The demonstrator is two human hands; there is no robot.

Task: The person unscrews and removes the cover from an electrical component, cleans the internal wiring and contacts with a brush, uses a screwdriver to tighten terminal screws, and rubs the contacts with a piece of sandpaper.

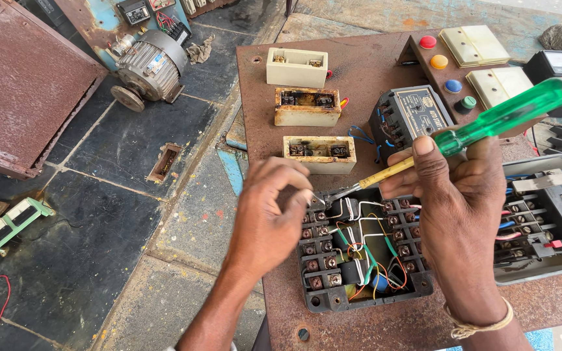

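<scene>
gripping a green screwdriver (pixel 489 123), right hand (pixel 463 195) meets left hand (pixel 271 208) fingers pinched at its tip over the terminal block (pixel 359 260).

The screwdriver (pixel 489 123) has a clear green handle and a yellow sleeve on its shaft. The terminal block (pixel 359 253) is black, with wires of white, green, orange, yellow and blue inside. The metal panel (pixel 359 65) is rusty brown. Three fuse holders (pixel 307 107) are cream, the two nearer ones with dark burnt marks. The push buttons (pixel 447 65) are red, orange, blue and green. The two switch plates (pixel 476 45) are pale yellow. The motor (pixel 149 65) is grey. The floor (pixel 112 169) is dark grey stone with light joints.
</scene>
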